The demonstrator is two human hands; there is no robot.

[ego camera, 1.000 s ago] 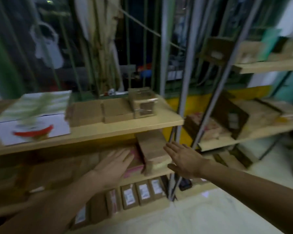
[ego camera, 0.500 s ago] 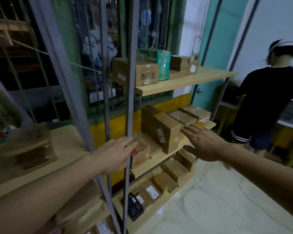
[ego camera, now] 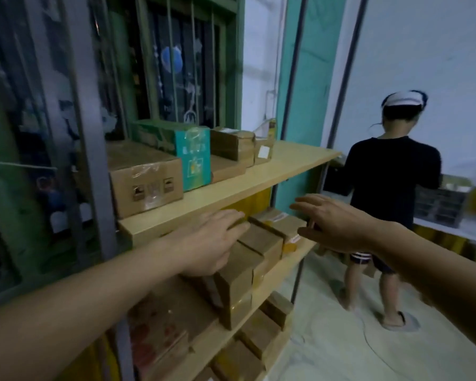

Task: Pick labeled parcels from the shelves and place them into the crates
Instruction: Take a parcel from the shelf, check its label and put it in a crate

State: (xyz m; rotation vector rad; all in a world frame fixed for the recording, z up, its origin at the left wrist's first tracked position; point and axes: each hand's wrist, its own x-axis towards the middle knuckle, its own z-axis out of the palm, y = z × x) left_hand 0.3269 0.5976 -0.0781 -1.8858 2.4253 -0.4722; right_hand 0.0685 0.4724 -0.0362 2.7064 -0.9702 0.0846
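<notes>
My left hand (ego camera: 212, 240) lies spread over the brown parcels (ego camera: 264, 243) on the middle shelf (ego camera: 304, 250); my right hand (ego camera: 338, 224) reaches alongside, both hands open and empty

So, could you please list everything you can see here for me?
Shelf: one, tan boards, grey posts, left.
Big box: one, brown, top board, left.
Carton: one, teal, top board, beside big box.
Small boxes: several, brown, top board, right of carton.
Parcels: several, brown, middle and lower boards.
Bins: count unclear, grey, far right, blurred.
Window: one, green frame, barred, behind shelf.
Other person: one, black top, right, back turned.
Left hand: one, open, over middle-board parcels.
Right hand: one, open, empty, right of those parcels.
</notes>
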